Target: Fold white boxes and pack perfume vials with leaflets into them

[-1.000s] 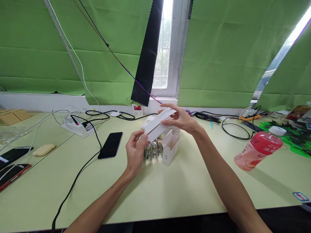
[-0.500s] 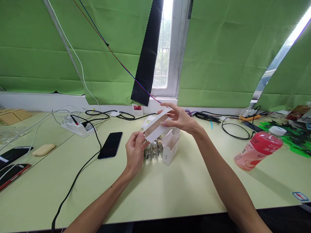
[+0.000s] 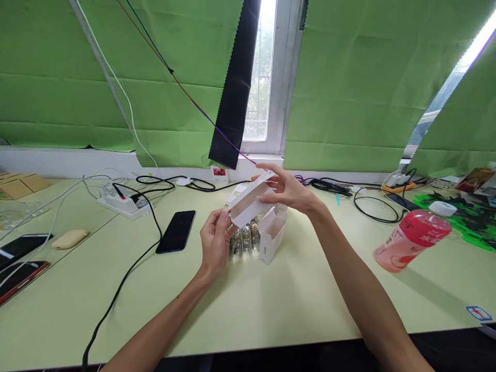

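Observation:
A shallow white cardboard box lid (image 3: 251,200) is tilted above the table, its hollow side towards me. My left hand (image 3: 215,238) pinches its lower left end between thumb and fingers. Across its upper right part, my right hand (image 3: 289,190) grips it, thumb on the near wall and fingers over the far side. Directly below stand several small shiny glass bottles (image 3: 245,240), partly covered by the lid. Beside them on the right is an open white box (image 3: 270,242) with a notched wall, standing on the table.
A black phone (image 3: 176,232) lies left of my left hand, near a black cable (image 3: 132,271). A pink drink bottle (image 3: 414,236) stands at right. A white power strip (image 3: 124,202) and tangled cables run along the back. More phones (image 3: 23,276) lie at far left.
Almost nothing differs. The lid has tipped very slightly in my hands, while the bottles and the open box stay in place.

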Action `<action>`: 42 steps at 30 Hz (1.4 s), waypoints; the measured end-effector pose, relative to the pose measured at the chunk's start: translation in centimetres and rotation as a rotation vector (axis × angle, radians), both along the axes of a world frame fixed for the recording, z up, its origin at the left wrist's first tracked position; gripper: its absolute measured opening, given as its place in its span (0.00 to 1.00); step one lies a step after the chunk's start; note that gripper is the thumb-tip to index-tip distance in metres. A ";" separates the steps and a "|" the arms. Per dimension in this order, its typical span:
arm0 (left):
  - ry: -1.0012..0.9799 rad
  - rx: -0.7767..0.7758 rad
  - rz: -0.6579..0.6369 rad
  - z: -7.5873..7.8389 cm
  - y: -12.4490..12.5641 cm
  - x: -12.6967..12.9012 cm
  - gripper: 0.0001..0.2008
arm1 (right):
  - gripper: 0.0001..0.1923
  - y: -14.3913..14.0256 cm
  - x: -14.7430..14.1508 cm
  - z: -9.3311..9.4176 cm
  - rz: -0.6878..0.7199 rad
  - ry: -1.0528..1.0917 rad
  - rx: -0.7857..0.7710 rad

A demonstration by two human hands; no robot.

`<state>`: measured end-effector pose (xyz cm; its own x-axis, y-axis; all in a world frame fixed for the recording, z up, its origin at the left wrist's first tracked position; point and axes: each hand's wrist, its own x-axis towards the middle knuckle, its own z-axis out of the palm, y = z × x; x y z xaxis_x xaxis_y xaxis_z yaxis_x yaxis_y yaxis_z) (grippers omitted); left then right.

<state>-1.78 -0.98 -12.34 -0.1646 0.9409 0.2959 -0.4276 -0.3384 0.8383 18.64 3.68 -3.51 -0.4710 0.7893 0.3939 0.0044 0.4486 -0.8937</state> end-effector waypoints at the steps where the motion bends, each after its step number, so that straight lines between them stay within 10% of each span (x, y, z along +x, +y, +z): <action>1: 0.002 0.002 0.000 0.0 0.0 0.0 0.20 | 0.44 0.0 0.0 0.0 0.006 0.001 -0.001; 42: 0.054 0.022 -0.025 -0.4 0.0 -0.1 0.21 | 0.44 0.3 0.0 -0.4 -0.013 0.021 -0.026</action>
